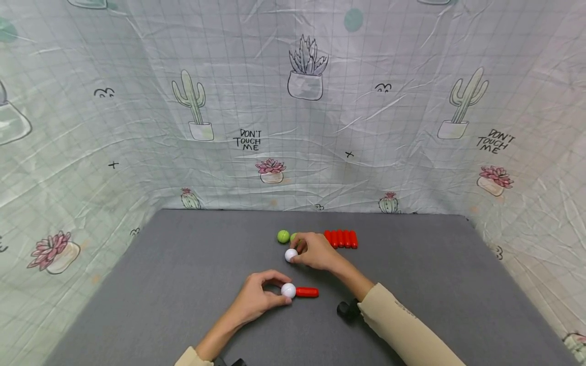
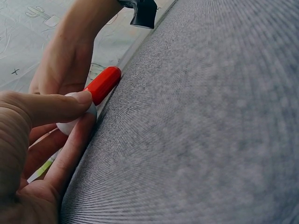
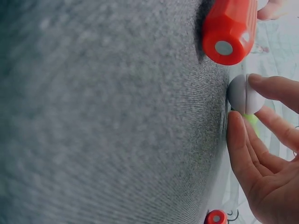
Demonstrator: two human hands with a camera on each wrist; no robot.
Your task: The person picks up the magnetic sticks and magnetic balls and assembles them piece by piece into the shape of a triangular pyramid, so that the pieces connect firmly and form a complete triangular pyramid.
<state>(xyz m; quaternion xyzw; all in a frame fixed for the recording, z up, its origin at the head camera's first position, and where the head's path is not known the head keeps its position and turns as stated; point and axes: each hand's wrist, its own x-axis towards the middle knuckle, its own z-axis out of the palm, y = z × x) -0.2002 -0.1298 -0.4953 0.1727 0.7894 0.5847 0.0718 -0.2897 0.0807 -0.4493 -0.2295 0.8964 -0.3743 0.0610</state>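
My left hand (image 1: pixel 256 297) pinches a white ball (image 1: pixel 288 290) between thumb and fingers, low on the grey table. Against that ball's right side lies a short red rod (image 1: pixel 308 292), end-on to it; the left wrist view shows the rod (image 2: pixel 103 84) in line with the ball. Farther back, my right hand (image 1: pixel 316 251) holds a second white ball (image 1: pixel 290 255) by thumb and fingertips, at or just over the tabletop. A seam runs round this ball (image 3: pixel 238 95) in the right wrist view. There the red rod (image 3: pixel 229 28) shows a silvery disc in its end.
Behind the right hand sit two green balls (image 1: pixel 283 236), one partly covered by its fingers. Several red rods (image 1: pixel 341 239) lie side by side right of that hand. A patterned cloth (image 1: pixel 302 127) hangs round the grey table (image 1: pixel 206 254). Black devices are on both wrists.
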